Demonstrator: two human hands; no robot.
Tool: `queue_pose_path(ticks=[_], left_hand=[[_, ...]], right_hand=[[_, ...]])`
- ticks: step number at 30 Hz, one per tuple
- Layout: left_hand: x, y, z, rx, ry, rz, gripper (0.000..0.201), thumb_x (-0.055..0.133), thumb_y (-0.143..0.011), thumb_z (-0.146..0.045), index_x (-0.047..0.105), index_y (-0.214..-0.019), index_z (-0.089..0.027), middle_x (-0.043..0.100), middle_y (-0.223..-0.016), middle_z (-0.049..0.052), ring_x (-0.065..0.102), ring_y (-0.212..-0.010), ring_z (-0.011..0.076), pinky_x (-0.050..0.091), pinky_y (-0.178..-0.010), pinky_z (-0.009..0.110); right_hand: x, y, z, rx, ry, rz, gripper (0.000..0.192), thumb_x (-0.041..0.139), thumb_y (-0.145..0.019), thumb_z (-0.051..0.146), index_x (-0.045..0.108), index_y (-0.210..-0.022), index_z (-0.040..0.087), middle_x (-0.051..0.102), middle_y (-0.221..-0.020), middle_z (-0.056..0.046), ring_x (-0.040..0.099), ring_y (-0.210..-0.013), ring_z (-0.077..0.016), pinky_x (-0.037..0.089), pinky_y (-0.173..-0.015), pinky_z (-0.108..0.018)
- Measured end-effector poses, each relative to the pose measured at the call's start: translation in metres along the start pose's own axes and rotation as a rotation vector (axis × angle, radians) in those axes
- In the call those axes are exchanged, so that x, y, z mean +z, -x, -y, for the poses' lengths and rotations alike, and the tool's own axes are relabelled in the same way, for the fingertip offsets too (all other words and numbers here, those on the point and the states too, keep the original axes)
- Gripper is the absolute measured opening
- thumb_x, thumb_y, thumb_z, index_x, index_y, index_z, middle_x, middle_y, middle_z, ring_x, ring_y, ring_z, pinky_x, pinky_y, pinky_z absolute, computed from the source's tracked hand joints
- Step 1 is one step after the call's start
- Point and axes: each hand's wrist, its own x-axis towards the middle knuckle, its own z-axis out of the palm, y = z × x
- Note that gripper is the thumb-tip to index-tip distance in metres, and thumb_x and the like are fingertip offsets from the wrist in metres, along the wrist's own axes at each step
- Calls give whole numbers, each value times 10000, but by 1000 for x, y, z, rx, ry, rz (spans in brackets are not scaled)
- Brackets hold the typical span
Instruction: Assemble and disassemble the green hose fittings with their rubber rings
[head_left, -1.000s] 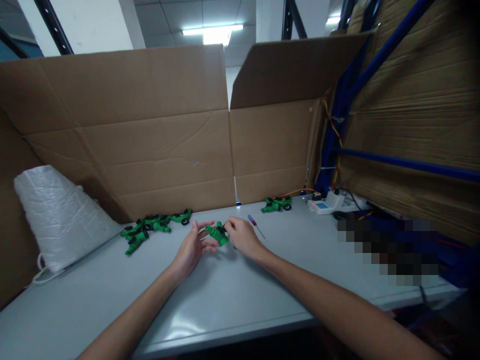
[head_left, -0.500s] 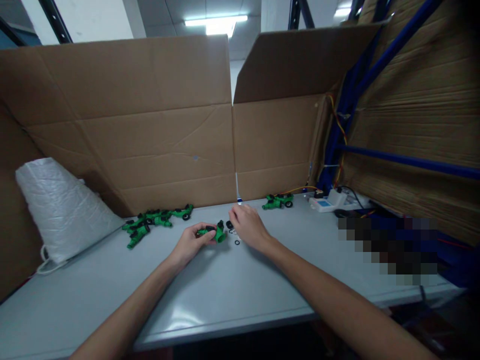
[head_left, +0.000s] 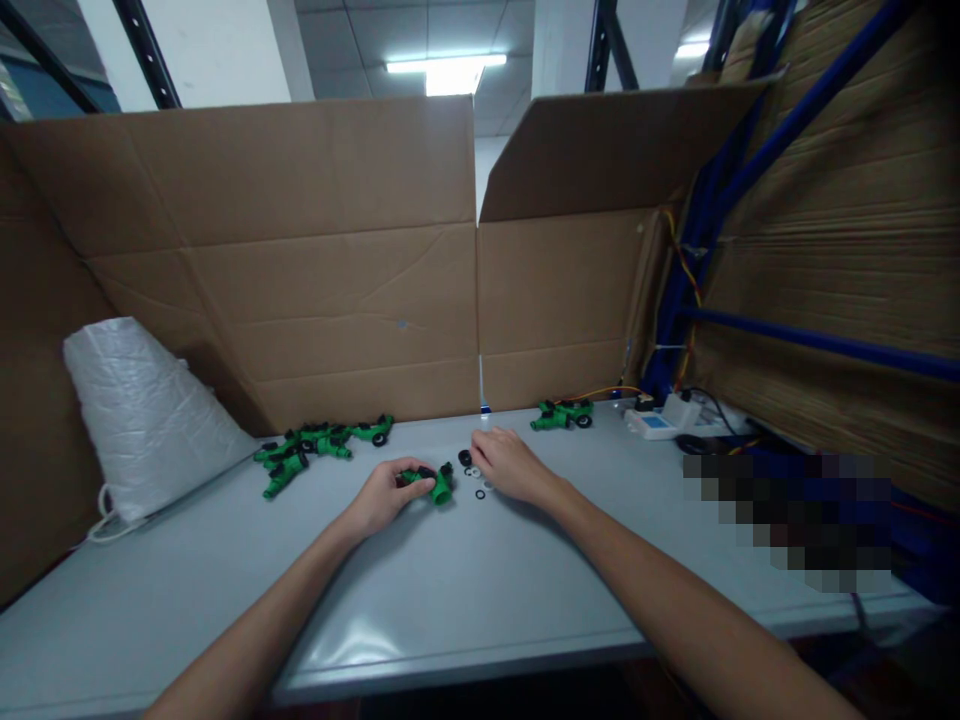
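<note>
Our left hand (head_left: pixel 382 497) is clamped on a green fitting (head_left: pixel 431 482); our right hand (head_left: pixel 510 465) lies just beside it over small rings (head_left: pixel 478 484), its grip unclear.

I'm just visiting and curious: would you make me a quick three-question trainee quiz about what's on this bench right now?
1. True or false: the left hand holds a green fitting.
2. What lies on the table by the right hand?
A. small black rings
B. a hammer
C. a roll of tape
3. Fill in: the pile of green fittings lies between the white ____ and the hands.

Key:
1. True.
2. A; the fingertips rest beside the rings, though a grip on one cannot be made out.
3. Bag.
</note>
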Motion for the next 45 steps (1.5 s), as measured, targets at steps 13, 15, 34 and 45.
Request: queue_pose_path(ticks=[13, 15, 34, 45], left_hand=[[-7, 3, -6, 119, -446, 39, 328, 623, -975, -437, 775, -1123, -186, 793, -1054, 85, 691, -930, 245, 522, -862, 337], [-9, 3, -1, 136, -477, 26, 325, 607, -989, -436, 766, -1148, -201, 785, -1107, 94, 691, -988, 261, 523, -911, 365], [-13, 2, 11, 279, -632, -152, 282, 468, -1048, -290, 695, -1213, -263, 663, -1281, 95, 603, -1220, 281, 466, -1110, 490], [-15, 10, -4, 306, -660, 56, 617, 781, -856, -471, 598, -1404, -253, 624, -1441, 113, 419, -1477, 353, 360, -1235, 546]], right_hand=[[11, -2, -3, -12, -5, -5, 228, 429, -1106, 250, 605, -977, 186, 707, -944, -88, 615, -918, -231, 339, -801, -324], [14, -2, -5, -12, -27, -28, 213, 421, -1105, 238, 595, -992, 191, 703, -958, -83, 614, -926, -230, 347, -811, -325], [3, 1, -6, 14, -194, 12, 135, 517, -1061, 272, 622, -1014, 201, 726, -922, -50, 643, -853, -200, 368, -793, -293], [-21, 7, -2, 7, -148, 210, 249, 633, -974, 407, 661, -1111, 200, 759, -961, -84, 664, -865, -234, 327, -721, -280]])
